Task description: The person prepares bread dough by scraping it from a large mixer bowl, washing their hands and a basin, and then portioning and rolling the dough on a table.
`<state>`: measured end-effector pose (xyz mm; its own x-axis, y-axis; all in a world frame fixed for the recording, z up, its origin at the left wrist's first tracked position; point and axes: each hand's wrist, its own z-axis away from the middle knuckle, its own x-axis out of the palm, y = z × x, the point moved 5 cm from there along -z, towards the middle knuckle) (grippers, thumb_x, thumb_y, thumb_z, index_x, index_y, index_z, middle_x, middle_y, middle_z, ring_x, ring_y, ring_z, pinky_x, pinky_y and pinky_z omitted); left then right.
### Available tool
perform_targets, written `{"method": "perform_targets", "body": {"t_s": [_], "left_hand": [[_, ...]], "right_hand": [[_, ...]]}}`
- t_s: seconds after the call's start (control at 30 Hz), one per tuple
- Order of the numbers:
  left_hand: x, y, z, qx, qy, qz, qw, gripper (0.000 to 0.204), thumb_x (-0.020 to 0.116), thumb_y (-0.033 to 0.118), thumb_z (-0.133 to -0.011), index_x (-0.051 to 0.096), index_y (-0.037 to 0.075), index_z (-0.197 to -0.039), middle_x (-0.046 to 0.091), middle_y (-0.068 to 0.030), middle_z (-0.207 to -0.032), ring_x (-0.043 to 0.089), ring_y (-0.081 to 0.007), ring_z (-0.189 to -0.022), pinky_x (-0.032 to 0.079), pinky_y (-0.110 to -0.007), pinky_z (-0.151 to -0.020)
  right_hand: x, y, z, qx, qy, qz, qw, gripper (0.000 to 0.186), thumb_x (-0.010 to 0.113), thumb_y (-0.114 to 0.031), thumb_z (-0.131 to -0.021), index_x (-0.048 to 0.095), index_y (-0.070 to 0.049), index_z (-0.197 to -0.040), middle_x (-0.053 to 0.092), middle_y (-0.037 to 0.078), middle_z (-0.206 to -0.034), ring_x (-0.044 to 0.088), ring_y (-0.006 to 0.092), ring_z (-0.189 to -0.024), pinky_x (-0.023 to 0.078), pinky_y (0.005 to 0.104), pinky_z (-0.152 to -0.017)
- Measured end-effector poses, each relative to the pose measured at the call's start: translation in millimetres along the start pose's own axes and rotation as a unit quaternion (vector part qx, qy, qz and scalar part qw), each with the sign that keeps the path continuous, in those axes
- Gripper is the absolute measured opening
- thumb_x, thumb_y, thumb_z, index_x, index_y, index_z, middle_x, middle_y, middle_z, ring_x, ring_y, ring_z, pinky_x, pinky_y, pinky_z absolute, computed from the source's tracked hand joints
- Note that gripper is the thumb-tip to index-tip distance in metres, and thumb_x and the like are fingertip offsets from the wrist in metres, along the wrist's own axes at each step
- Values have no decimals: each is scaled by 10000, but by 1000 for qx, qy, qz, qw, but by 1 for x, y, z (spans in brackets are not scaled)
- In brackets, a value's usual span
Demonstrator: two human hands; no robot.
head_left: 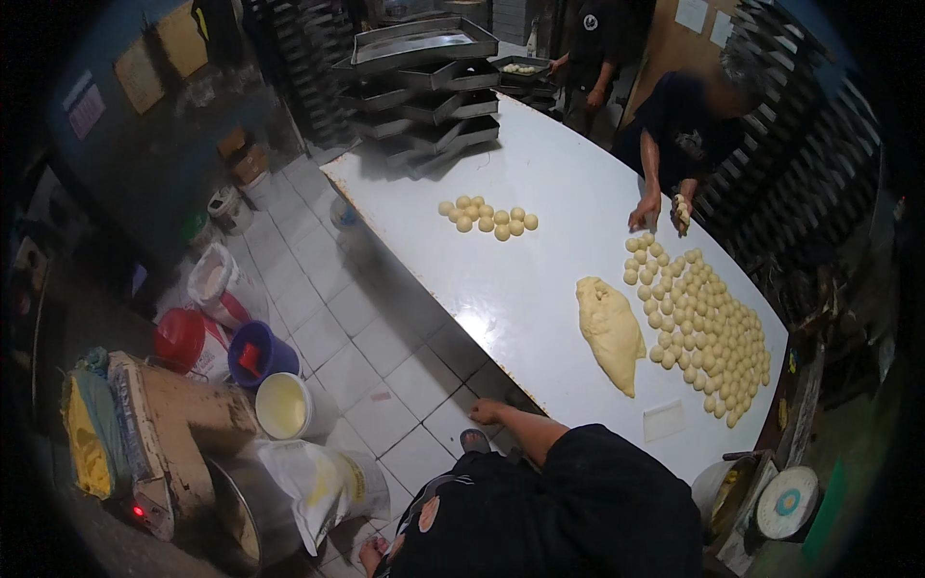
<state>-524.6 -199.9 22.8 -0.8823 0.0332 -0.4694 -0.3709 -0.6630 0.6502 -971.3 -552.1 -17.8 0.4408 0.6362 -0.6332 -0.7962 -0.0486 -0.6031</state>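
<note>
My right hand hangs over the tiled floor just past the long near edge of the white table. Its fingers are small in view but look loosely apart, with nothing seen in them. My left hand is out of sight. On the table lies a large pale-yellow lump of dough. To its right, many round dough balls are spread close together, and a smaller group of dough balls sits farther left. A pale flat rectangular scraper-like piece rests near the table's close end.
A stack of dark baking trays stands on the far end. Across the table, a co-worker's hands are at the dough balls; another person stands behind. A blue bucket, a cream bucket and a white sack line the left floor. A dial scale sits lower right.
</note>
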Motion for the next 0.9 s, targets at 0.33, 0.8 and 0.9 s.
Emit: {"method": "perform_targets", "body": {"t_s": [0.33, 0.8, 0.9], "left_hand": [[-25, -32, -22, -98, 49, 481, 870, 139, 513, 199, -976, 508, 86, -896, 526, -45, -697, 480, -133, -537, 343, -254, -405], [-9, -162, -6, 190, 70, -317, 927, 236, 551, 258, -930, 580, 87, -770, 600, -90, -744, 582, -248, -653, 470, -411, -579], [-24, -212, 10, 66, 69, -109, 989, 221, 543, 258, -946, 586, 79, -826, 579, -56, -728, 550, -204, -637, 449, -365, -566]], "right_hand": [[38, 11, 41, 165, -73, -88, 980, 427, 551, -401, -918, 699, -31, -1072, 716, 163, -983, 671, 338, -985, 515, 425, -865], [73, -66, 19, 127, -130, 48, 982, 495, 558, -429, -932, 662, -2, -1158, 701, 159, -1066, 673, 309, -950, 518, 441, -845], [79, -82, -4, 180, -161, 2, 971, 508, 607, -419, -925, 644, 2, -1207, 704, 115, -1040, 669, 224, -858, 547, 393, -750]]}}
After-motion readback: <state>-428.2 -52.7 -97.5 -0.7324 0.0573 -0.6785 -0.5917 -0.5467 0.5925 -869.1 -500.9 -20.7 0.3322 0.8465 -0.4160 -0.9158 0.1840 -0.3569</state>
